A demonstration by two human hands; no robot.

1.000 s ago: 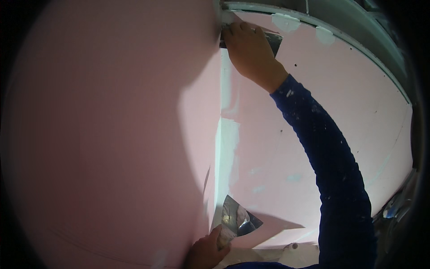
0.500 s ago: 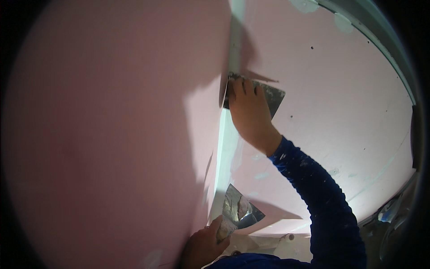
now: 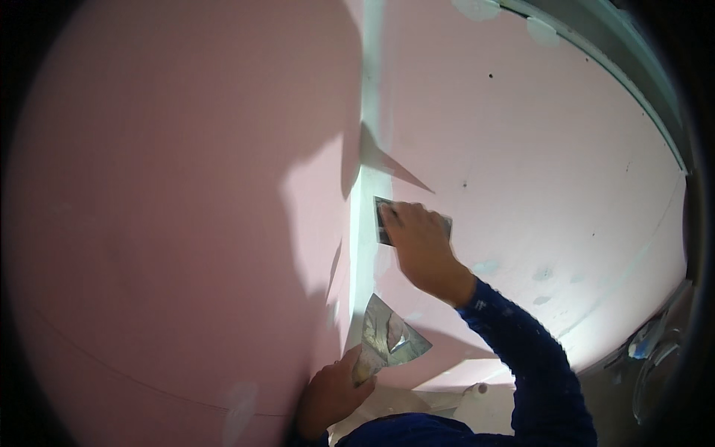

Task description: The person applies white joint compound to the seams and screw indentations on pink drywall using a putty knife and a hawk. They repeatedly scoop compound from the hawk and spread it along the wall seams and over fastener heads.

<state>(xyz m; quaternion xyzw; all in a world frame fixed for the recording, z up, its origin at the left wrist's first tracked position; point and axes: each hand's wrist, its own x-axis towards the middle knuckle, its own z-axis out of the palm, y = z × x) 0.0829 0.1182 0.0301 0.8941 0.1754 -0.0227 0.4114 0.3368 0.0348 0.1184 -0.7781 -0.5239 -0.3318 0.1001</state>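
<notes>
The right hand (image 3: 426, 244) grips a broad scraper blade (image 3: 380, 226), fingers spread apparently for even pressure, with the white corner strip (image 3: 363, 223) at its left, while below, the left hand (image 3: 335, 389) grips a flared putty knife (image 3: 383, 335) blade-up, presumably for ready reach.

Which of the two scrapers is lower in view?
The left scraper, held by the left hand; the right scraper, under the right hand, sits higher.

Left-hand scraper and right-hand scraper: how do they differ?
The left-hand scraper shows most of its blade; the right hand covers much of the right-hand scraper. The left-hand scraper sits lower in view, the right-hand scraper higher. Both are held.
</notes>
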